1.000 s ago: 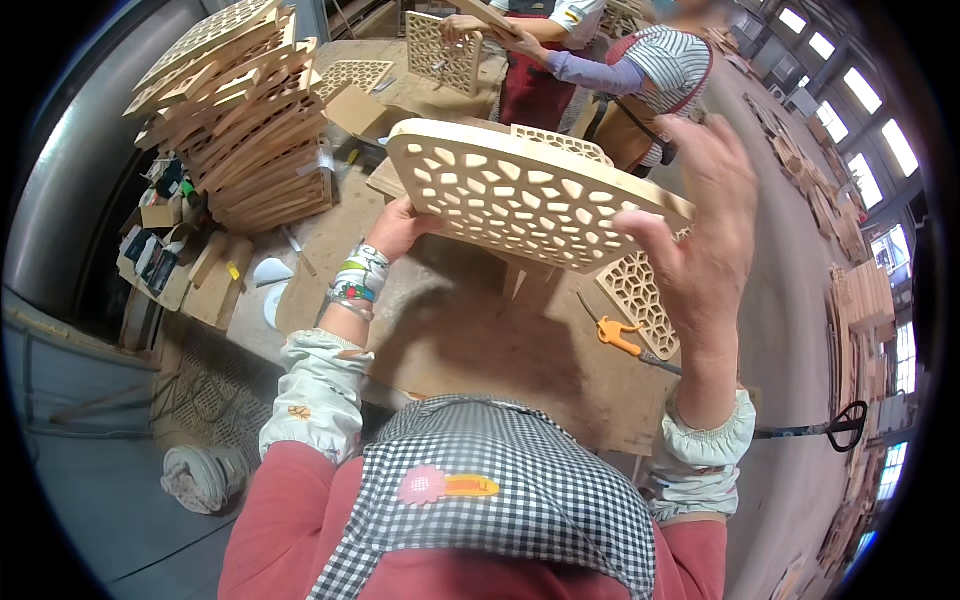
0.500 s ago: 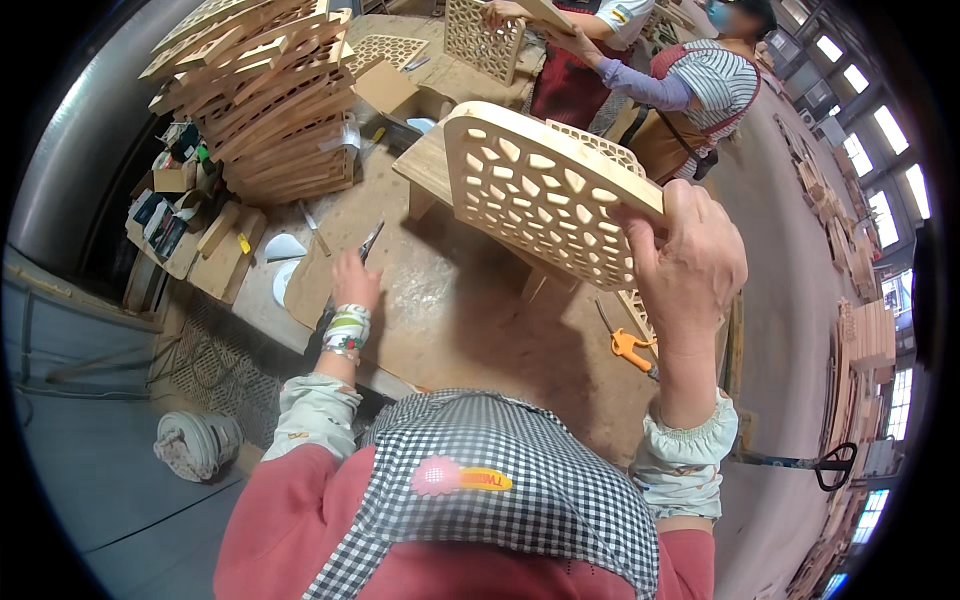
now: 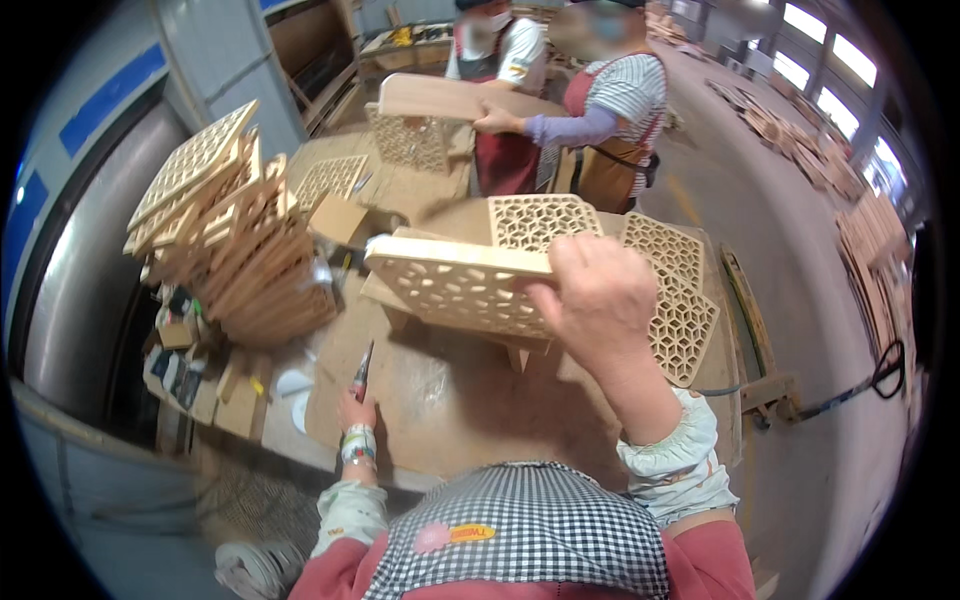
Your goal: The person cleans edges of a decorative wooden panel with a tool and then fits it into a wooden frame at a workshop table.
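Observation:
My right hand (image 3: 607, 300) is closed round the right end of a thick wooden lattice panel (image 3: 450, 290) with a rounded corner, thumb on its pierced face. The panel stands tilted on edge at a low wooden stand (image 3: 397, 318); whether it rests there I cannot tell. At the left, my left hand (image 3: 356, 410) is closed round a slim hand tool (image 3: 364, 365) with a pointed metal tip, pointing away from me. That hand is over the near left part of the worktable (image 3: 450, 430), apart from the panel.
More lattice panels (image 3: 676, 330) lie right of and behind the stand. A tall panel stack (image 3: 260, 270) and an open cardboard box (image 3: 345, 220) stand at the left. Across the table, two people handle a wooden board (image 3: 440, 97). A pallet jack handle (image 3: 850, 395) is at the right.
The view has tilted up toward the two people. The panel in my right hand has moved down closer to the stand, its pierced face less turned to view. My left hand keeps the tool.

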Demonstrator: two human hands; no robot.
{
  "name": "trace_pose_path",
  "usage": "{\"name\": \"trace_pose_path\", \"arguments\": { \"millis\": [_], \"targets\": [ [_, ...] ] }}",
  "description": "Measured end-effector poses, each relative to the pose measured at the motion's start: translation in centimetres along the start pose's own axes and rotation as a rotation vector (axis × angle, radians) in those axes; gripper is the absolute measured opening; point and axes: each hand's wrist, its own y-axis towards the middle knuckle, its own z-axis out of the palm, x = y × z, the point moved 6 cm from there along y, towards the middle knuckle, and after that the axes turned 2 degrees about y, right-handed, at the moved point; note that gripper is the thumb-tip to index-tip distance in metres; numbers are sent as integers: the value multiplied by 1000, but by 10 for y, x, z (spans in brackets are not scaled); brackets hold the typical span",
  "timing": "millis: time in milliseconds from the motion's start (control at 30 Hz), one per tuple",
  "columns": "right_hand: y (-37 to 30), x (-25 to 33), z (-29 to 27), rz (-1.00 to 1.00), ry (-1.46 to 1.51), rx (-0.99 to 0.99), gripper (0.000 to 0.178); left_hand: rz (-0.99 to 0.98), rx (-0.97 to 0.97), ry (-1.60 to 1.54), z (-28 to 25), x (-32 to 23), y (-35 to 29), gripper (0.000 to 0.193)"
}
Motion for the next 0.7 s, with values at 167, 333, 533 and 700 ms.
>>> {"name": "trace_pose_path", "arguments": {
  "millis": [167,333,533,700],
  "targets": [
    [-4,-9,2,10,53,27,37,78,27,124,12,0,-5,52],
    [-3,-9,3,20,72,36,39,221,95,232,26,-7,-34,49],
    [-2,-12,3,19,83,34,39,303,78,211,29,-18,-85,45],
    [-2,-12,4,16,101,5,39,204,374,-106,27,-3,-79,40]
  ]
}}
